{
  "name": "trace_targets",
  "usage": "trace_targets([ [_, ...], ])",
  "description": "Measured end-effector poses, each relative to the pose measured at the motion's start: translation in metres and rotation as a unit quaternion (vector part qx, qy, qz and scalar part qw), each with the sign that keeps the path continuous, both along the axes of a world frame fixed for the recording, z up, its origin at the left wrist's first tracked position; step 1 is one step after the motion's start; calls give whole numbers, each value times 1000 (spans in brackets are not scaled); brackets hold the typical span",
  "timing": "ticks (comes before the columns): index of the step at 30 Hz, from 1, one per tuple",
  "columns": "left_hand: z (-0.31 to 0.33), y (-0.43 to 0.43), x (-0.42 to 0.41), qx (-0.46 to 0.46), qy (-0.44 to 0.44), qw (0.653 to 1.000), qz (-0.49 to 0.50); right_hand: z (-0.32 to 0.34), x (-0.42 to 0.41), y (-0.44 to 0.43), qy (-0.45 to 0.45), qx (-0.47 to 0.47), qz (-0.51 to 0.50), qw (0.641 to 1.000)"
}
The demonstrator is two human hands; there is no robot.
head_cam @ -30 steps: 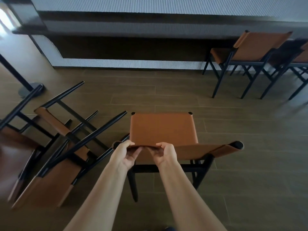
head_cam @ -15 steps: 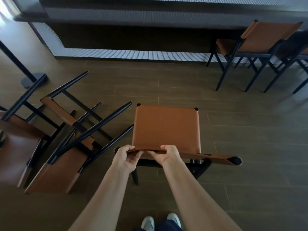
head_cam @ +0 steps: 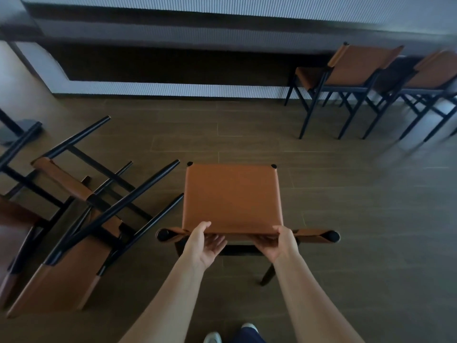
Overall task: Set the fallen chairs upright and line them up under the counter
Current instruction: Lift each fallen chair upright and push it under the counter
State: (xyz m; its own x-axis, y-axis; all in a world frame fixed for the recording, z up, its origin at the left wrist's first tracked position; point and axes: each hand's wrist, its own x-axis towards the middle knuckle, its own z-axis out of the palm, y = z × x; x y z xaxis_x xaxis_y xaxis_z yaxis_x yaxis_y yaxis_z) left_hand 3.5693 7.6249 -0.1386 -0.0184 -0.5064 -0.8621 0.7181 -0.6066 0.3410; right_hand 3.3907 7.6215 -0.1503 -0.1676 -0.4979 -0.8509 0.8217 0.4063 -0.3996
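Observation:
An upright chair (head_cam: 232,196) with a tan leather seat and black frame stands right in front of me, its seat facing the counter (head_cam: 173,33). My left hand (head_cam: 201,243) and my right hand (head_cam: 278,243) both grip the top edge of its backrest, a shoulder width apart. To the left, a fallen chair (head_cam: 81,248) lies on the floor with its black legs pointing up and right. Behind it a second fallen chair (head_cam: 44,169) lies on its side. At the right, two upright chairs (head_cam: 346,68) (head_cam: 435,73) stand tucked under the counter.
Under the counter a dark recess (head_cam: 173,65) runs left of the tucked chairs. A black table post with a round base (head_cam: 14,129) stands at the far left. Bare wood floor (head_cam: 371,219) lies right of the held chair. My shoes (head_cam: 212,337) show at the bottom.
My hands have spread apart along the backrest. The held chair has turned square to the counter, and the view has shifted so the counter looks nearer.

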Motion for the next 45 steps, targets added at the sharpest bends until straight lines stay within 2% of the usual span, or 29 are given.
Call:
trace_targets([
  [14, 15, -48, 0, 23, -1, 998, -56, 11, -19, -44, 25, -10, 98, 995],
  [22, 44, -135, -8, 20, -45, 995, -86, 44, -12, -141, 120, 21, 120, 985],
  [37, 100, -288, -13, -17, -120, 988, -100, 97, -26, -297, 153, -48, 209, 965],
  [45, 105, -328, -34, -44, -169, 984, -22, 104, -30, -340, 149, -62, 203, 966],
])
